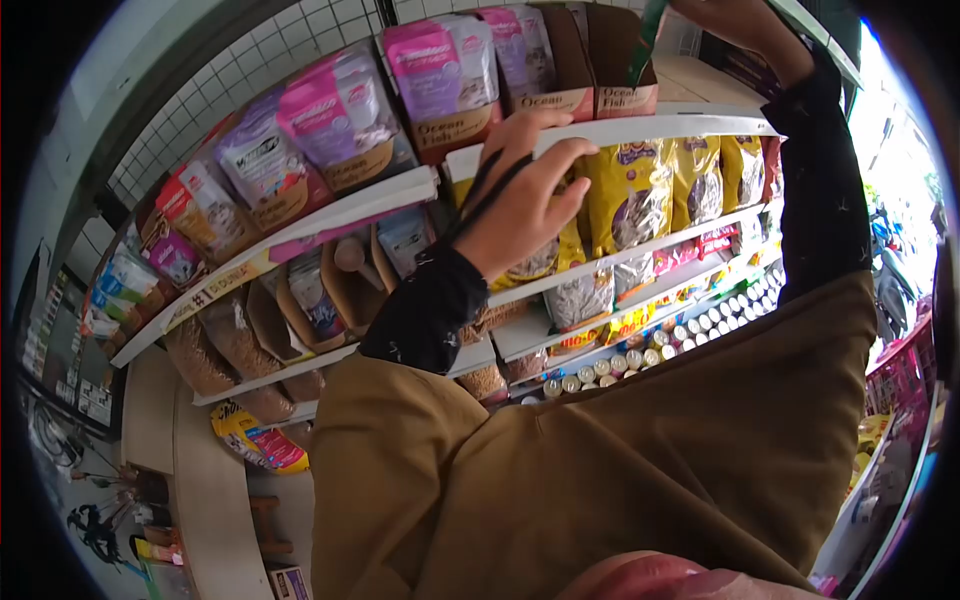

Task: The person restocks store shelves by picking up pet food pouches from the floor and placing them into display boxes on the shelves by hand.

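Note:
My left hand (pixel 530 195), a dark strap across its back, rests at the white edge (pixel 625 130) of the upper shelf with its fingers apart, holding nothing. Just below it stand yellow bags of pet food (pixel 630 195). High at the right, my right hand (pixel 750 30) is partly cut off by the top of the view. Its fingers are closed on a thin green packet (pixel 648 40), seen nearly edge-on, whose lower end dips into an open cardboard box (pixel 627 98) marked Ocean Fish. Another such box (pixel 555 102), partly filled with pink and purple pouches, stands beside it.
Pink and purple cat food pouches (pixel 440 70) line the upper shelf leftward. Lower shelves carry clear bags of brown kibble (pixel 235 335) and rows of cans (pixel 640 360). A wire grid (pixel 330 25) backs the shelf. At right is a bright opening (pixel 890 120).

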The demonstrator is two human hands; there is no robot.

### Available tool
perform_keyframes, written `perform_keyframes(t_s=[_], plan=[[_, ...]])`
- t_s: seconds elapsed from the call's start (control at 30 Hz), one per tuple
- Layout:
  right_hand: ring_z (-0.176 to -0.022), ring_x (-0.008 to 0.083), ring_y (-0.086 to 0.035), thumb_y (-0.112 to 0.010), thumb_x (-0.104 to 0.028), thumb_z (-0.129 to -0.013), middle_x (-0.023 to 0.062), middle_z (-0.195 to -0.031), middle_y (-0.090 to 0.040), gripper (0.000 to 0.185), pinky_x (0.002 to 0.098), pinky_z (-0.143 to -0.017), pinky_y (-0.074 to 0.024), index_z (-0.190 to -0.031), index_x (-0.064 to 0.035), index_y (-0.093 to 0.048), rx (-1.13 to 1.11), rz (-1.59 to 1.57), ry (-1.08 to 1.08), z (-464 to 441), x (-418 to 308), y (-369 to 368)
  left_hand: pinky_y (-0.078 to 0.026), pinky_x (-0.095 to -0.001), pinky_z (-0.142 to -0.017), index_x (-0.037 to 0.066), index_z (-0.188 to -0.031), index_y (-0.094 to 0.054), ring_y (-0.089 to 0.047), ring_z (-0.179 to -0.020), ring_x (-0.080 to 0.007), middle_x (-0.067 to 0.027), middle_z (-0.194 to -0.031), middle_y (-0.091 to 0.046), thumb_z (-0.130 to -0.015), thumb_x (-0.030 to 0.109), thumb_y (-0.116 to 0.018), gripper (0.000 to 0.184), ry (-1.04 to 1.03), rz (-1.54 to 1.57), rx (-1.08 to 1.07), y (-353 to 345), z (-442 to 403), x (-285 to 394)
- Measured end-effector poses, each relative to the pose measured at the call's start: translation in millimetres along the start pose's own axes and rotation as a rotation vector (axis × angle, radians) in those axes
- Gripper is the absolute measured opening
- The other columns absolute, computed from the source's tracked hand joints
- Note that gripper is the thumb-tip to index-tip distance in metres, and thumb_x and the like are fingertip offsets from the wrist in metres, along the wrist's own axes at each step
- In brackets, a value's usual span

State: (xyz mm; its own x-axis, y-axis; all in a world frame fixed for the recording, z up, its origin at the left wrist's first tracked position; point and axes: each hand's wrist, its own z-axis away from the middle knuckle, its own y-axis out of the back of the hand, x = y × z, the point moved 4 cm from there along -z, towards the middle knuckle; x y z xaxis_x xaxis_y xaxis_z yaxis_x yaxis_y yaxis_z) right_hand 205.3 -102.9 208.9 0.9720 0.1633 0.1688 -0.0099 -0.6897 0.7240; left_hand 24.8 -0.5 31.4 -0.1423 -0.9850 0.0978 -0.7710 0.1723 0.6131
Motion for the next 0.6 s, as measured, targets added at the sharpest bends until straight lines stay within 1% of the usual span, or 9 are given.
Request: perform_keyframes(t_s=[0.07,0.1,0.13,0.23,0.27,0.4,0.47,0.5,0.6], plan=[[-0.072,0.0287,-0.056,-0.055,-0.007,-0.071,0.0145,-0.078,-0.059,0.012,0.0379,-0.067,-0.0449,-0.081,-0.0008,-0.056,-0.011,0.018,0.018,-13.8,0.2,-11.6,-0.033,-0.0419,-0.096,0.008,-0.102,-0.059,-0.042,-0.115,-0.0317,-0.0131,-0.124,-0.045,-0.075,0.014,-0.064,0.028,-0.137,-0.125,0.091,-1.4,-9.7,6.6],[-0.071,0.0296,-0.056,-0.055,-0.007,-0.071,0.0153,-0.075,-0.058,0.011,0.0379,-0.066,-0.0448,-0.079,-0.0004,-0.055,-0.039,0.044,0.05,-21.0,35.2,-10.6,-0.034,-0.0427,-0.094,0.007,-0.1,-0.059,-0.043,-0.113,-0.032,-0.0129,-0.122,-0.046,-0.073,0.013,-0.065,0.029,-0.193,-0.182,0.171,-29.1,-40.3,5.1],[-0.071,0.0296,-0.056,-0.055,-0.007,-0.071,0.0153,-0.075,-0.058,0.011,0.0379,-0.066,-0.0448,-0.079,-0.0004,-0.055,-0.027,0.039,0.052,-28.0,44.3,-16.3,-0.034,-0.0427,-0.094,0.007,-0.1,-0.059,-0.043,-0.113,-0.032,-0.0129,-0.122,-0.046,-0.073,0.013,-0.065,0.029,-0.197,-0.192,0.164,-33.6,-47.9,2.3],[-0.076,0.0335,-0.057,-0.055,-0.009,-0.07,0.0182,-0.081,-0.06,0.017,0.0392,-0.067,-0.046,-0.083,0.0012,-0.058,-0.067,0.148,0.145,-45.5,60.9,-39.3,-0.038,-0.0407,-0.088,0.005,-0.094,-0.059,-0.048,-0.105,-0.0295,-0.0113,-0.117,-0.051,-0.072,0.012,-0.065,0.024,-0.203,-0.234,0.135,-47.6,-66.0,-4.8],[-0.076,0.0335,-0.057,-0.055,-0.009,-0.07,0.0182,-0.081,-0.06,0.017,0.0392,-0.067,-0.046,-0.083,0.0012,-0.058,-0.063,0.143,0.143,-50.5,64.3,-46.0,-0.038,-0.0407,-0.088,0.005,-0.094,-0.059,-0.048,-0.105,-0.0295,-0.0113,-0.117,-0.051,-0.072,0.012,-0.065,0.024,-0.203,-0.236,0.129,-51.4,-70.7,-7.2],[-0.08,0.0356,-0.059,-0.057,-0.012,-0.071,0.0205,-0.085,-0.062,0.024,0.0404,-0.069,-0.0473,-0.089,0.0024,-0.061,-0.134,0.198,0.075,-64.7,79.0,-74.7,-0.04,-0.0385,-0.082,0.004,-0.09,-0.058,-0.05,-0.095,-0.0273,-0.0099,-0.107,-0.055,-0.072,0.012,-0.065,0.021,-0.155,-0.271,0.06,-61.7,-84.1,-18.8],[-0.081,0.0352,-0.061,-0.061,-0.017,-0.071,0.021,-0.084,-0.063,0.028,0.0417,-0.071,-0.0479,-0.091,0.0018,-0.064,-0.112,-0.015,0.246,-67.0,77.7,-86.1,-0.041,-0.0376,-0.079,0.004,-0.087,-0.058,-0.051,-0.091,-0.026,-0.0091,-0.101,-0.055,-0.072,0.013,-0.065,0.019,-0.151,-0.299,-0.01,-66.7,-88.0,-21.7],[-0.081,0.0352,-0.061,-0.061,-0.017,-0.071,0.021,-0.084,-0.063,0.028,0.0417,-0.071,-0.0479,-0.091,0.0018,-0.064,-0.115,-0.019,0.249,-69.4,79.1,-92.9,-0.042,-0.0371,-0.078,0.003,-0.085,-0.057,-0.052,-0.089,-0.0254,-0.0087,-0.098,-0.056,-0.072,0.013,-0.065,0.018,-0.146,-0.312,-0.044,-69.6,-88.6,-22.1],[-0.077,0.0346,-0.061,-0.063,-0.022,-0.073,0.0194,-0.077,-0.063,0.026,0.0417,-0.072,-0.0475,-0.086,0.001,-0.065,-0.487,0.498,-0.079,-89.2,86.3,-122.0,-0.042,-0.0369,-0.078,0.003,-0.085,-0.058,-0.052,-0.088,-0.0258,-0.0092,-0.095,-0.055,-0.072,0.013,-0.064,0.018,-0.134,-0.306,-0.061,-69.4,-91.8,-23.5]])
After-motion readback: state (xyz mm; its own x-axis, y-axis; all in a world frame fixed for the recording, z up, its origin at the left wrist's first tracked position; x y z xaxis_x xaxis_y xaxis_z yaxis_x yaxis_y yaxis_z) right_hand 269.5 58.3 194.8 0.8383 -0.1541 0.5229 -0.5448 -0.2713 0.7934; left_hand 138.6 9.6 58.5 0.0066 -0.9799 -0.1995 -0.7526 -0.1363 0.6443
